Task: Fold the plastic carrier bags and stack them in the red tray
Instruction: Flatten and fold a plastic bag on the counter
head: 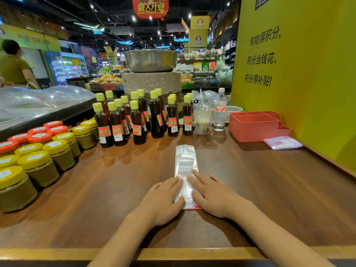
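Clear plastic, printed with a little red, lies as a long narrow strip on the wooden counter: the carrier bag, already folded lengthwise, running from near to far. Both hands are flat and released on its near end, the left hand on the left edge, the right hand on the right; neither grips it. The step looks like smoothing before a crosswise fold. It would go best by pressing the air out toward the far end, keeping the long edges aligned, then bringing one end over the other and creasing firmly, since thin film tends to spring open and slide on polished wood.

Further right, a folded bag lies on the counter just beside the red tray, not in it. To the left stand yellow-lidded jars, and beyond them dark sauce bottles. Beyond are shop shelves and a yellow wall on the right.
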Demonstrator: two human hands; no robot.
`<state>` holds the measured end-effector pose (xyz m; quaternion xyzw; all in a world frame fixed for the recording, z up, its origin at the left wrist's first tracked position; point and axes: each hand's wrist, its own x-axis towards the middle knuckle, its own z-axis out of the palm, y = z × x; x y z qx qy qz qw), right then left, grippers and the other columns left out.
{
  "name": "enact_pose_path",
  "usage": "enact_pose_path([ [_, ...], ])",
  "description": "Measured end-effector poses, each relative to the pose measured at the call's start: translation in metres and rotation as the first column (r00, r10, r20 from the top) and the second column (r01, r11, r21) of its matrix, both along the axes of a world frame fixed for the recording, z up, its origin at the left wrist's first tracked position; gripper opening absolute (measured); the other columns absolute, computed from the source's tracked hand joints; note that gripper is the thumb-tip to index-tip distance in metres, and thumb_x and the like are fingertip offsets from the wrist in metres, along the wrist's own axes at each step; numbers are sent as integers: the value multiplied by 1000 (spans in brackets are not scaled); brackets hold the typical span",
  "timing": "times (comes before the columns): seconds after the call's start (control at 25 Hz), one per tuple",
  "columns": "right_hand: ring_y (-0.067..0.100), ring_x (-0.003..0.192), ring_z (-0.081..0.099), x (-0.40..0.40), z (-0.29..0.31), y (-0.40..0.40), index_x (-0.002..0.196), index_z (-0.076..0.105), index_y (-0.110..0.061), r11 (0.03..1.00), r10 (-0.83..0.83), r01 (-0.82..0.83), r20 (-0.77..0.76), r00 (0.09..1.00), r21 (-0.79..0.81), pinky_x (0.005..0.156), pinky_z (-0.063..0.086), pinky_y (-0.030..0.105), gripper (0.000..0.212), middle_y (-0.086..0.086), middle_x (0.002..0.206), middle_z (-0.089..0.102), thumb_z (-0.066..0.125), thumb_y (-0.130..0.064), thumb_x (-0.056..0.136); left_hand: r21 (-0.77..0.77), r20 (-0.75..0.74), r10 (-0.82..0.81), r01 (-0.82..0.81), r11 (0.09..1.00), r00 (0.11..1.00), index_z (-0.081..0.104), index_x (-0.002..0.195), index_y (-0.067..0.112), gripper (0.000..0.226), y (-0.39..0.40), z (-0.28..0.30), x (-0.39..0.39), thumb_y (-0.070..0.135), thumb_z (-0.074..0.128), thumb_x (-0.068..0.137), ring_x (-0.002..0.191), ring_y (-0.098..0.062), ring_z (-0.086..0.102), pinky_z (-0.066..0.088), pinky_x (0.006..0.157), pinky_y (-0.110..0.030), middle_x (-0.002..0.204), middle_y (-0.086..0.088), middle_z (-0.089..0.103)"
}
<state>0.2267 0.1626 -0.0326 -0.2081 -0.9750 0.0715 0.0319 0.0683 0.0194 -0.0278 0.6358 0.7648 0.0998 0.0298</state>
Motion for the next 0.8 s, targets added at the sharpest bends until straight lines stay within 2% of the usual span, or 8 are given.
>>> enact_pose_path([
  [0.12,3,153,0,0,1,1,161,6,-35,999,22,-19,-86,996,36,126,3,38,64,-14,168,-7,25,-50,102,35,-75,-9,12,999,997,24,158,31,70,4,6,-9,60,36,96,147,-5,20,18,117,-28,163,12,23],
  [0.2,2,152,1,1,3,2,161,12,-32,1000,23,-22,-64,998,15,126,2,38,63,-13,168,1,26,-49,103,41,-86,-36,40,998,996,29,155,31,74,6,12,-13,67,40,92,141,-4,26,24,113,-25,158,13,29],
  [0.28,0,152,5,1,5,3,161,14,-31,999,13,-15,-37,999,-48,126,1,37,61,-14,168,8,26,-48,103,39,-12,-61,61,997,998,29,155,32,83,4,13,-19,76,45,87,140,-2,25,22,113,-22,158,16,26],
  [0.44,-2,151,7,1,6,6,160,15,-34,989,3,-11,-55,998,-146,126,2,36,57,-17,167,9,24,-49,106,-78,117,-70,80,994,991,13,158,36,107,-1,12,-22,87,53,73,140,7,7,6,115,-21,156,30,6],
  [0.52,-5,147,14,5,12,9,158,22,-38,960,-68,19,-167,984,-281,125,7,29,51,-22,164,16,31,-40,108,-65,144,-46,56,996,989,17,156,37,107,1,11,-25,89,54,70,145,0,13,11,117,-25,162,23,12],
  [0.6,-6,141,23,15,19,14,154,30,-42,930,-136,49,-217,967,-364,116,12,17,52,-24,158,25,39,-24,107,-64,183,-5,17,998,983,22,155,39,102,3,11,-26,91,49,71,146,-6,19,18,119,-31,163,18,18],
  [0.68,-1,141,30,20,20,18,151,35,-43,937,-134,48,-229,964,-347,107,20,14,55,-23,157,32,45,-15,104,-62,180,16,-5,998,983,24,154,39,98,2,12,-24,92,42,73,145,-8,23,22,118,-35,162,17,21],
  [0.8,2,141,34,14,13,13,148,40,-44,967,-78,6,-272,959,-255,109,25,18,49,-21,156,37,52,-29,103,-28,126,-4,8,1000,992,26,155,37,96,0,16,-17,90,38,76,143,-7,25,22,117,-32,161,16,24],
])
